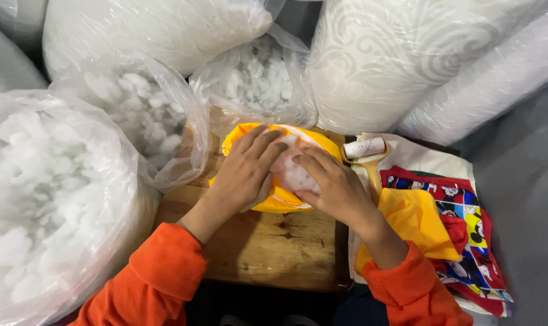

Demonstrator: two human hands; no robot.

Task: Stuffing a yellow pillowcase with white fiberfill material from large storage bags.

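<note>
Right, head view: both hands are down on a yellow fabric cover stuffed with white fibre filling (286,175), which sits at the far edge of the brown wooden surface (268,247), about midway along it. The left hand (245,174) lies flat over the cover's left side, fingers spread, a wide grip pressing and clasping nothing. The right hand (334,184) curls its fingers into the white filling at the opening, a narrow grip on the stuffing. Both sleeves are orange. Off the surface's left edge bulges a clear plastic bag of white fibre clumps (50,193). Past the right edge, a wooden-handled lint roller (367,158) rests on a stack of folded colourful printed fabrics (461,223).
</note>
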